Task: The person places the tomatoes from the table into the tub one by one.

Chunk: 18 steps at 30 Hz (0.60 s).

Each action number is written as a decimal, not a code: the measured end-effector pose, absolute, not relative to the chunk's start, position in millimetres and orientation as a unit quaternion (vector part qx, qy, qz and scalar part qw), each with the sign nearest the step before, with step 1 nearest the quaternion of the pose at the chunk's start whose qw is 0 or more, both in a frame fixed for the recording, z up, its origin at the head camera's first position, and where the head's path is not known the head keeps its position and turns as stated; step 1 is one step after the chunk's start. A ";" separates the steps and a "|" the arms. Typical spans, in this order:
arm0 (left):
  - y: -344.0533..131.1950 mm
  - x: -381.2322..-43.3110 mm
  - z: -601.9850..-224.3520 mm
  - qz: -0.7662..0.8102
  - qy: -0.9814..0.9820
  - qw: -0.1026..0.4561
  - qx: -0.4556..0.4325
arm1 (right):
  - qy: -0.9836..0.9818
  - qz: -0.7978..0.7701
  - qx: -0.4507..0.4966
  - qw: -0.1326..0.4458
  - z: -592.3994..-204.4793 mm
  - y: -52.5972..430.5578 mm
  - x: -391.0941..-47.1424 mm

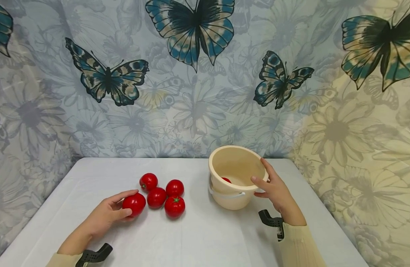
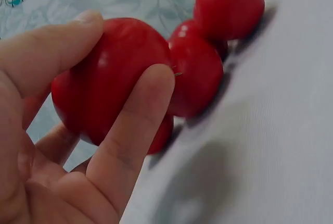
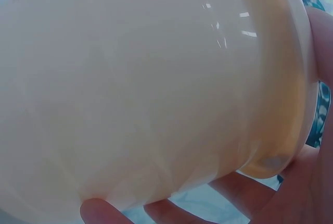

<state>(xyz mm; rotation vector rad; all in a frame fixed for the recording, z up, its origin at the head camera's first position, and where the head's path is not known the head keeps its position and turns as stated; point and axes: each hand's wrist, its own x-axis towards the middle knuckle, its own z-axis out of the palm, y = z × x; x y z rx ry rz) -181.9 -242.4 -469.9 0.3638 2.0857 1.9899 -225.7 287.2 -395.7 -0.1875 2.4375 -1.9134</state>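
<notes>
On the left of the head view, my left hand (image 1: 106,215) grips a red tomato (image 1: 134,204) between thumb and fingers. The left wrist view shows this tomato (image 2: 112,78) close up, its lower side partly behind a finger. Right beside it several more tomatoes (image 1: 156,197) lie in a cluster on the white table. My right hand (image 1: 278,191) holds the rim of a cream bucket (image 1: 233,200), which leans a little to the left. Through its opening, part of a red tomato (image 1: 226,180) shows inside. In the right wrist view the bucket wall (image 3: 130,78) fills most of the picture.
A white cloth covers the table (image 1: 205,237). Behind it and along both sides hangs a curtain (image 1: 198,111) printed with flowers and butterflies. The bucket's pale handle (image 1: 226,194) hangs down along its front.
</notes>
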 end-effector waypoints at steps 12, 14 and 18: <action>-221.1 -194.2 -449.8 0.695 0.700 0.100 0.129 | 0.782 -0.620 -0.059 0.013 -395.4 285.6 -225.5; -215.9 -197.0 -445.6 0.693 0.702 0.097 0.129 | 0.782 -0.621 -0.059 0.014 -395.8 285.7 -225.6; -204.2 -203.2 -435.3 0.696 0.698 0.087 0.144 | 0.781 -0.621 -0.059 0.015 -396.6 286.3 -225.7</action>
